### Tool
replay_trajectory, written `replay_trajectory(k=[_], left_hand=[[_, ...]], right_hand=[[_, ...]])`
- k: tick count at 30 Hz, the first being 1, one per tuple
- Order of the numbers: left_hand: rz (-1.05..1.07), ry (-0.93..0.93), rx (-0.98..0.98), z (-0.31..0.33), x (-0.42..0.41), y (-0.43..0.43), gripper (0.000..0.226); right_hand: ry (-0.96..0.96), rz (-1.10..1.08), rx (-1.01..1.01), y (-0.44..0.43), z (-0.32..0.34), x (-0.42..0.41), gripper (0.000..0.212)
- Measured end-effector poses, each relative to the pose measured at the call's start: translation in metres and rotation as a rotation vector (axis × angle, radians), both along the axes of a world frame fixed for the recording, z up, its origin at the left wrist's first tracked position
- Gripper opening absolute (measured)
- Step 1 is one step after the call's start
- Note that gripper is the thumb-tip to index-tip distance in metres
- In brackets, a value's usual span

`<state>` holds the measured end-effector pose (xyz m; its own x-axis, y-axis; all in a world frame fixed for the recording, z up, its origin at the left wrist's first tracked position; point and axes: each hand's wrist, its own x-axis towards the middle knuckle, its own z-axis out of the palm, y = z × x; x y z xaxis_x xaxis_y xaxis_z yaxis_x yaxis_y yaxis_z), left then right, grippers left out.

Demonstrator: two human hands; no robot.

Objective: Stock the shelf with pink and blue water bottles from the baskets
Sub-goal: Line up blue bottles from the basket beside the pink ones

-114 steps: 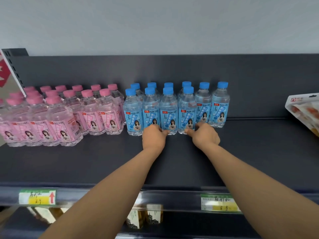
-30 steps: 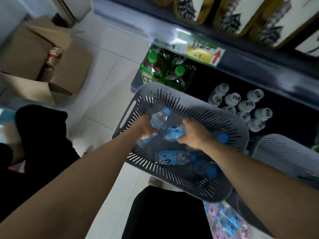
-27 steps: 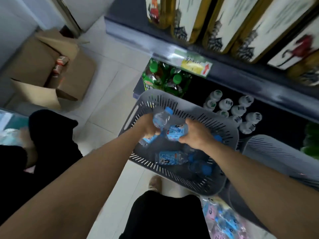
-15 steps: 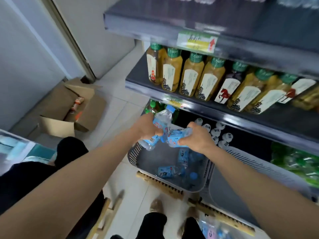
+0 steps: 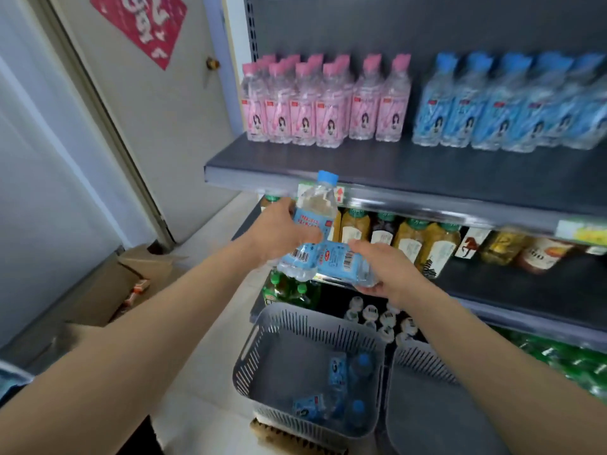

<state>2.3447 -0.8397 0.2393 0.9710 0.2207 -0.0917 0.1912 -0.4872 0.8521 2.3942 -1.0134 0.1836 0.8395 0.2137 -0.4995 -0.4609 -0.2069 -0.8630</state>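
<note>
My left hand grips a blue-capped water bottle that stands nearly upright, just below the front edge of the dark shelf. My right hand holds a second blue bottle lying sideways, its cap hidden. On the shelf stand several pink bottles at the left and several blue bottles at the right. Below, a grey basket holds a few more blue bottles.
A second grey basket sits to the right of the first. The lower shelf carries yellow and dark drink bottles; green bottles and white caps sit beneath. An open cardboard box lies on the floor by a door.
Both hands have lifted their blue bottles out of the basket and up to just below the shelf edge. My view has risen from the floor to the water shelf.
</note>
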Motion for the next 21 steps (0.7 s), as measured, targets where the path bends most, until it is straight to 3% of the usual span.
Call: replay_trajectory(k=[6, 13, 17, 21], left_hand=[[0.021, -0.17, -0.151, 0.047, 0.021, -0.015, 0.032], [-0.052, -0.242, -0.339, 0.07, 0.073, -0.048, 0.018], [-0.103, -0.241, -0.4, 0.07, 0.111, -0.078, 0.019], [-0.163, -0.241, -0.412, 0.067, 0.15, -0.112, 0.034]], right_hand=[[0.057, -0.204, 0.327, -0.028, 0.048, 0.018, 0.015], [0.058, -0.29, 0.936, -0.071, 0.094, 0.045, 0.02], [-0.01, -0.235, 1.033, -0.103, 0.106, 0.068, 0.033], [-0.093, -0.233, 0.839, -0.138, 0.108, 0.095, 0.017]])
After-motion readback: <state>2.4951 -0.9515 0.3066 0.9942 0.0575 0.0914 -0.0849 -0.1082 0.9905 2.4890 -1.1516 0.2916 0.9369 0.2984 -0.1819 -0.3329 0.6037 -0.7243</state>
